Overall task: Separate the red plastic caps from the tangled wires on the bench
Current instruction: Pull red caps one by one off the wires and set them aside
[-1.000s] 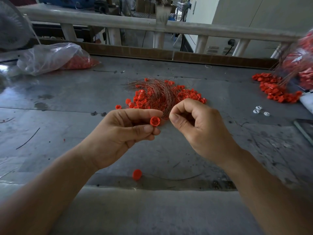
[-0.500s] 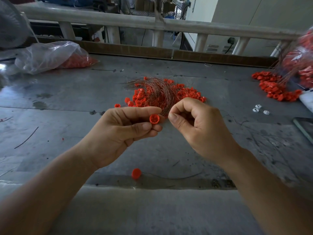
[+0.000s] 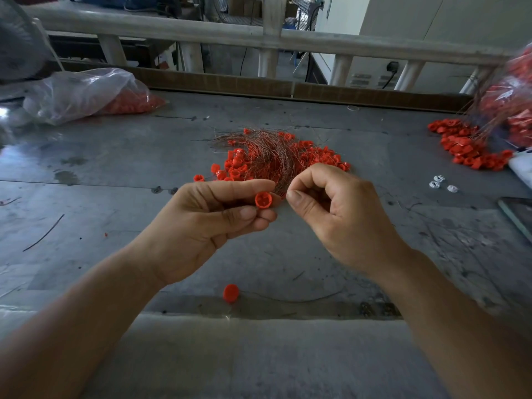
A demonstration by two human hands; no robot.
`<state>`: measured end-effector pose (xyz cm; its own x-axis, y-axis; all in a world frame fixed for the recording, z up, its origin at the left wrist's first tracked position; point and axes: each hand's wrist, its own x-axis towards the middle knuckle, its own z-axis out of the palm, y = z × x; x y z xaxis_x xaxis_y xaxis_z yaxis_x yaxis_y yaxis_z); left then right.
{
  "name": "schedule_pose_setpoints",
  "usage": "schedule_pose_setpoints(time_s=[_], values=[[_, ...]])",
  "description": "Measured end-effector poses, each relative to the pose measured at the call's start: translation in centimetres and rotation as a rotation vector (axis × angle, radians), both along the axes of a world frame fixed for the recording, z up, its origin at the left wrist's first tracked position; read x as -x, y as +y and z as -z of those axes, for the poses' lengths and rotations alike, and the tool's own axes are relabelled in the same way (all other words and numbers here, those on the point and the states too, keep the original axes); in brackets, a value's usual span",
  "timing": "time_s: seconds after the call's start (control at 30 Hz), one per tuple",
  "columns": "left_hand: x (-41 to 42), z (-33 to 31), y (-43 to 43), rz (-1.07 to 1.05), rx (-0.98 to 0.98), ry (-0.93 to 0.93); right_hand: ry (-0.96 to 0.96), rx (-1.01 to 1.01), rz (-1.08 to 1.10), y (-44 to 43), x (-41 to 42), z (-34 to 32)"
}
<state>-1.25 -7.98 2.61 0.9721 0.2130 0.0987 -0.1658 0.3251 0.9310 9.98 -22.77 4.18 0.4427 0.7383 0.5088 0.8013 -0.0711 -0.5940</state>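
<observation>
The person's left hand holds one red cap above the bench, pinched between the thumb and the curled fingers, with the open side of the cap turned to the near side. The right hand is just beside it, the fingers curled in. Its thumb and forefinger are pressed together on the near tip of the tangled wires, which narrow to this point. The two hands are close but do not touch.

The thin brown wires lie in a bundle on the middle of the bench, on top of a heap of red caps that spreads to the left and right under them. One single cap lies alone near the near edge, between the two forearms.

At the far left is a clear plastic bag with red pieces inside. At the far right is a second heap of caps, with wires rising from it to another bag. A few small white pieces lie nearer, and a short dark wire lies at the left.
</observation>
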Motion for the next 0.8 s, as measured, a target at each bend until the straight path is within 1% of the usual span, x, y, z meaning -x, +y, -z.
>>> schedule_pose_setpoints(time_s=[0.8], values=[[-0.04,0.05,-0.21,-0.059,-0.031,-0.014,0.004,0.009,-0.002,-0.02,0.09,0.01]])
